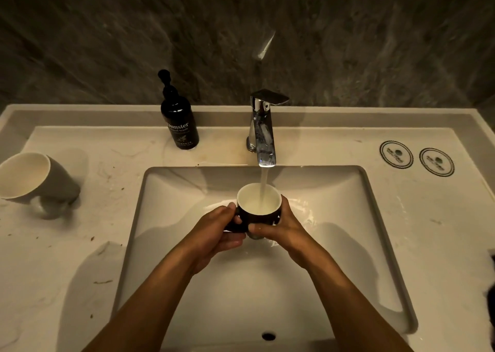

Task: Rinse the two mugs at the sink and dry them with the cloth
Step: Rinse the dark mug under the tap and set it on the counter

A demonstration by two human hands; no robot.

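A dark mug with a white inside (258,198) is held upright over the sink basin (171,217), under the running tap (263,137). Water streams into it. My left hand (217,231) grips the mug at its handle side and my right hand (278,225) wraps its right side. A second mug, grey with a white inside (34,177), stands on the counter at the far left, its mouth leaning toward me. No cloth is clearly visible; a dark shape (491,276) sits at the right edge.
A black hand wash pump bottle (179,121) stands behind the basin at the left of the tap. Two round printed coasters (396,154) lie at the back right. The pale counter (67,244) has small specks. A dark stone wall rises behind.
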